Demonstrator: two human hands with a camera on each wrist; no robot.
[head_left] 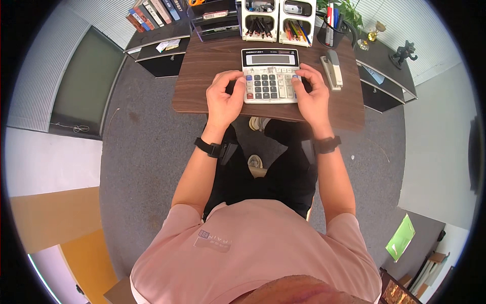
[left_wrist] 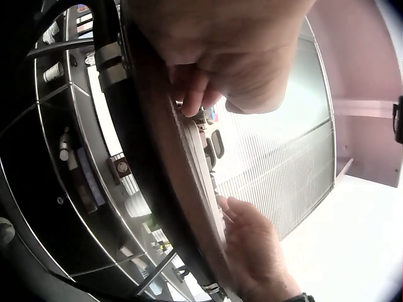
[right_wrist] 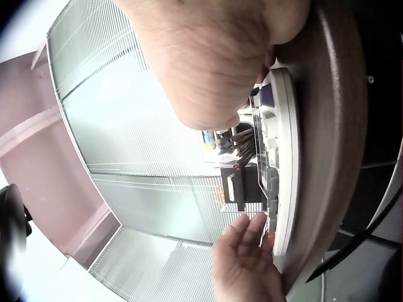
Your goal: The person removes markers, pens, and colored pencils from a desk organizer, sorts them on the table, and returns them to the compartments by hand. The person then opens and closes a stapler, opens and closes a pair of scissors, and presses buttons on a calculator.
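Observation:
A white desktop calculator [head_left: 272,76] with grey, blue and red keys lies on the brown wooden desk [head_left: 202,66], its display at the far end. At its left edge my left hand [head_left: 224,101] grips the side, thumb bent in beside the keys and fingers curled along the edge. The right hand [head_left: 314,101] holds the opposite side the same way, its thumb over the rightmost keys. From the right wrist view, the calculator [right_wrist: 286,170] shows edge-on above the desk, with the left hand [right_wrist: 245,267] at its far end. The palms hide some fingertips.
A stapler [head_left: 332,70] lies right of the calculator. Behind it stand white organizers [head_left: 277,23] with pens and pencils, a black mesh pen cup [head_left: 328,36] and a dark tray rack [head_left: 215,25]. The desk's rounded front edge lies close before the wrists.

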